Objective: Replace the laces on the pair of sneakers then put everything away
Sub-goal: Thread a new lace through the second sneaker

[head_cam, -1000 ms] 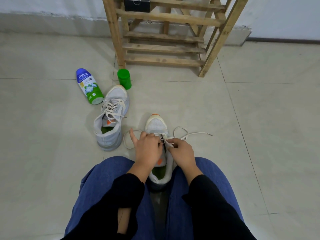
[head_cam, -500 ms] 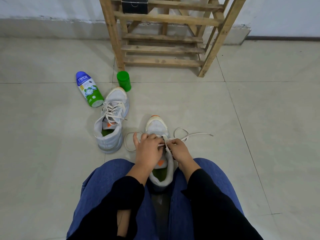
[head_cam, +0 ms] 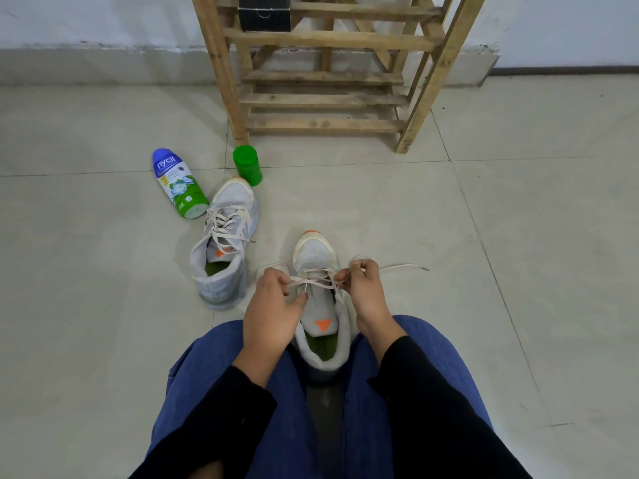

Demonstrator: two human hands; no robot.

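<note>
A grey sneaker (head_cam: 316, 257) with an orange toe tip and green insole stands on the floor between my knees, toe pointing away. My left hand (head_cam: 273, 305) pinches one end of its cream lace (head_cam: 311, 283) at the shoe's left side. My right hand (head_cam: 361, 292) grips the other end at the right side, and the lace runs taut across the tongue between them. A loose lace tail (head_cam: 404, 267) trails right on the tiles. The second grey sneaker (head_cam: 224, 243), laced, stands to the left, apart from my hands.
A blue and green powder bottle (head_cam: 178, 183) lies on the tiles at the left. A green cap (head_cam: 247, 165) stands by the second sneaker's toe. A wooden slatted rack (head_cam: 325, 77) holding a black box (head_cam: 264, 12) stands against the wall ahead. My blue-clad knees fill the foreground.
My hands have drawn apart from the middle of the shoe to its two sides, pulling the lace taut across the tongue.
</note>
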